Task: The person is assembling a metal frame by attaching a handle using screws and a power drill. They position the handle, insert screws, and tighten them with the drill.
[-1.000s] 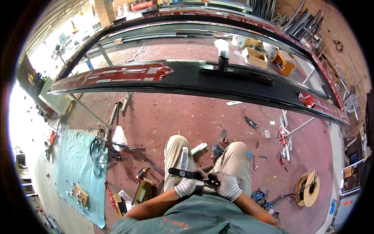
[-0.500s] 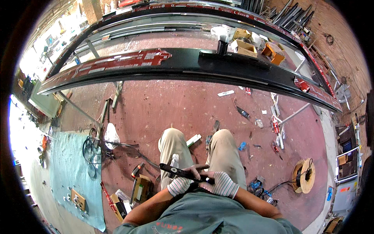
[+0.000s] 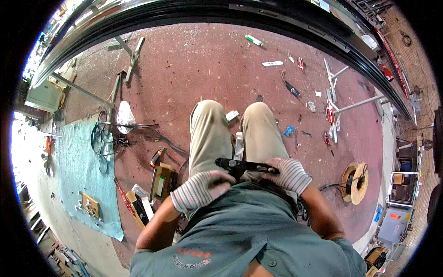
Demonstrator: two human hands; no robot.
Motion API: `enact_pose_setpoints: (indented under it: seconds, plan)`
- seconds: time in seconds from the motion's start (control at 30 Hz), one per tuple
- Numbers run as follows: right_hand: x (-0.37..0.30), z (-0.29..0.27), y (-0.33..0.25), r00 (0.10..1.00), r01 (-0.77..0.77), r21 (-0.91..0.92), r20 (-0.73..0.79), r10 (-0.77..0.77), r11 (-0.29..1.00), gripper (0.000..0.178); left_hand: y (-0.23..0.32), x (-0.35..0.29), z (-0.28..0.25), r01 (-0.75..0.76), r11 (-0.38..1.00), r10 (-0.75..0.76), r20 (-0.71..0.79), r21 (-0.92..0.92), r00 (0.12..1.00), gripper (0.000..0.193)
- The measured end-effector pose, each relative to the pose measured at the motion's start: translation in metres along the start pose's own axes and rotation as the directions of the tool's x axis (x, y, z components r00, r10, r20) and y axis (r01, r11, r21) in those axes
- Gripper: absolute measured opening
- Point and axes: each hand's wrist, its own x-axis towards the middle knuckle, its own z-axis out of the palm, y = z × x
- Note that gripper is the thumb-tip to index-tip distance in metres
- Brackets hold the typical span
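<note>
Here at the near edge, my striped-gloved right hand [image 3: 290, 174] is closed around the right end of a black handle fitting [image 3: 249, 165], held crosswise just above the person's thighs [image 3: 210, 147]; my left hand [image 3: 198, 188], fingers loosely parted, sits just beside the left end. Now 1 clear plastic piece [image 3: 238, 147] between the 2 thighs, an open cardboard box [image 3: 171, 177] left, a wooden cable spool [image 3: 359, 187] right, and farthest, the long black frame [image 3: 194, 15].

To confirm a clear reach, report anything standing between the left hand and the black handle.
Nothing visible stands between the left hand and the black handle; the right hand holds its right end.
</note>
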Motion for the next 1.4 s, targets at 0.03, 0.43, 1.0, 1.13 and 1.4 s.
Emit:
enact_pose_setpoints:
  seconds: [0.03, 0.43, 1.0, 1.13, 1.4]
  plan:
    - [0.002, -0.002, 0.001, 1.0, -0.014, -0.001, 0.011, 0.014, 1.0, 0.049, 0.017, 0.001, -0.006, -0.108, 0.982, 0.117, -0.053, 0.156, 0.992, 0.025]
    - [0.009, -0.039, -0.003, 0.997, 0.04, -0.193, 0.079, -0.025, 0.98, 0.059, -0.017, 0.071, -0.016, -0.239, 0.646, 0.486, -0.149, 0.725, 0.861, 0.035]
    - [-0.02, -0.287, -0.015, 0.281, 0.166, -0.306, -0.897, -0.343, 0.937, 0.012, 0.206, 0.051, -0.008, -0.444, 0.191, 0.766, 0.15, 0.875, 0.625, 0.027]
    - [0.004, -0.357, 0.008, 0.365, 0.181, -0.396, -0.823, -0.436, 0.9, 0.026, 0.291, 0.063, -0.029, -0.278, -0.12, 0.982, 0.155, 0.953, 0.109, 0.025]
    - [0.029, -0.371, 0.017, 0.675, 0.32, -0.246, -0.619, -0.402, 0.915, 0.031, 0.387, 0.141, -0.045, 0.036, 0.364, 0.59, -0.26, 0.931, 0.765, 0.073]
